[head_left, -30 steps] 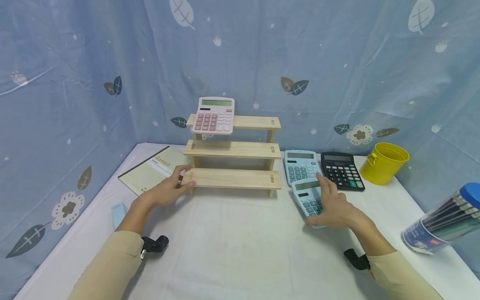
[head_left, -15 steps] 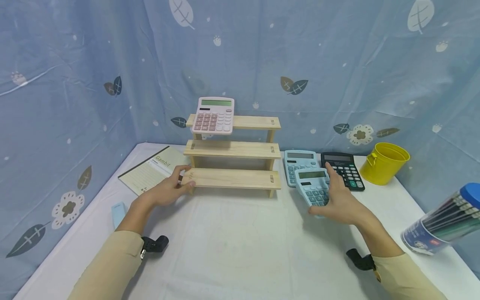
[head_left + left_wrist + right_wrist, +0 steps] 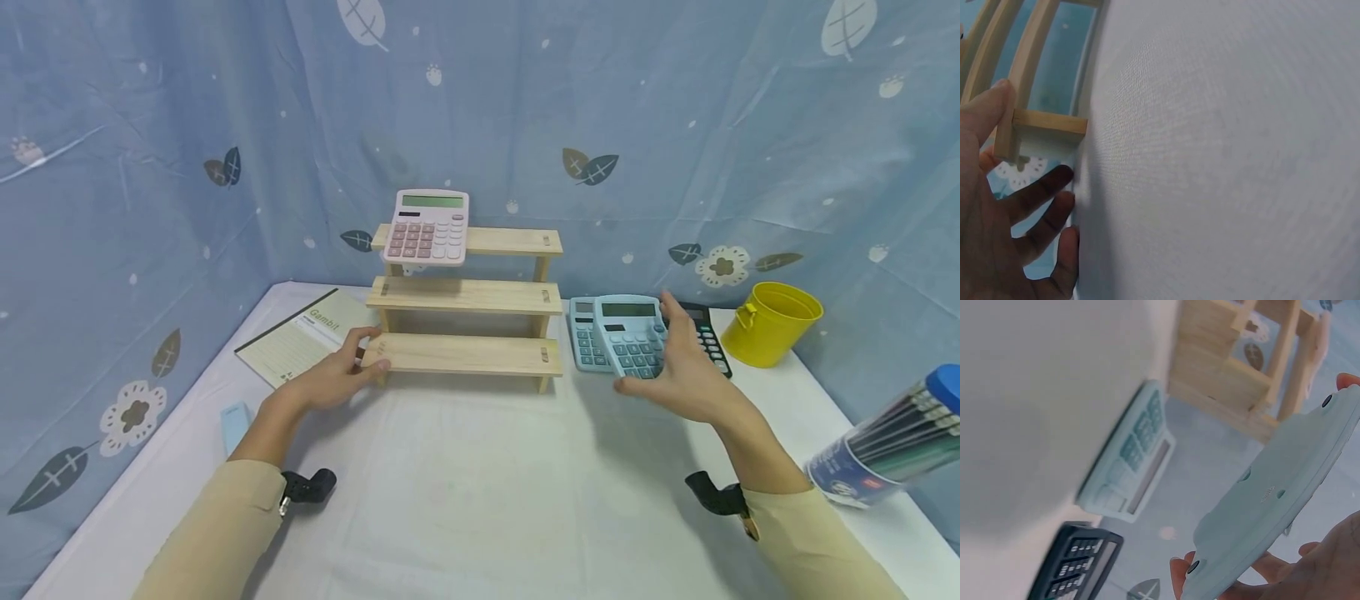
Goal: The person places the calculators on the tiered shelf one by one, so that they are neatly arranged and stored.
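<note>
My right hand [image 3: 686, 375] grips a light blue calculator [image 3: 632, 329] by its edges, raised off the table with its display facing me. The right wrist view shows its smooth back [image 3: 1266, 500], fingers at both ends. Behind it, a second light blue calculator [image 3: 588, 346] lies on the table, partly hidden. My left hand [image 3: 337, 375] pinches the left end of the lowest board of a three-tier wooden shelf [image 3: 465, 353]; in the left wrist view the thumb [image 3: 988, 109] presses the board while several fingers hang below. A pink calculator [image 3: 427, 227] leans on the top tier, at its left.
A black calculator [image 3: 712, 337] lies right of the blue ones, beside a yellow bucket [image 3: 768, 327]. A tub of pencils [image 3: 885, 450] stands at the right edge. A notepad [image 3: 300, 337] and a pale blue box [image 3: 236, 427] lie at left. Curtains [image 3: 480, 108] enclose the back.
My right hand has lifted the light blue calculator up and away from me, from low over the table to in front of the other blue one. The left hand stays on the shelf.
</note>
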### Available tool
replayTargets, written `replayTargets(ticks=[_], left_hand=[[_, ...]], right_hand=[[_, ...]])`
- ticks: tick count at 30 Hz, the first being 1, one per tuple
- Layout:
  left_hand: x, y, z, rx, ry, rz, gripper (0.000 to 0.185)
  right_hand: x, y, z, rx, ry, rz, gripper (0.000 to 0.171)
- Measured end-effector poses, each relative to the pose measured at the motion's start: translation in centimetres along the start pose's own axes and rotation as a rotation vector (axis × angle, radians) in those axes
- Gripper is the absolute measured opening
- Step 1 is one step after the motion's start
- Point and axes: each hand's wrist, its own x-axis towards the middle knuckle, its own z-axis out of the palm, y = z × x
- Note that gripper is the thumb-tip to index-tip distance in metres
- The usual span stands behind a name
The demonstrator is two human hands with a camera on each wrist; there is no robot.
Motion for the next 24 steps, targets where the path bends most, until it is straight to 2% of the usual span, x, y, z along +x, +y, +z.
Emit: replayTargets(ticks=[12,24], left_hand=[[0.0,0.2,-0.2,-0.004,0.007,-0.001,0.077],[0.0,0.0,-0.1,-0.017,-0.013,-0.025,0.078]], right_hand=[[1.3,-2.2,-0.8,0.019,0.050,-0.035,0.133],[3.7,-4.8,-1.1,0.023,0.047,-0.040,0.132]])
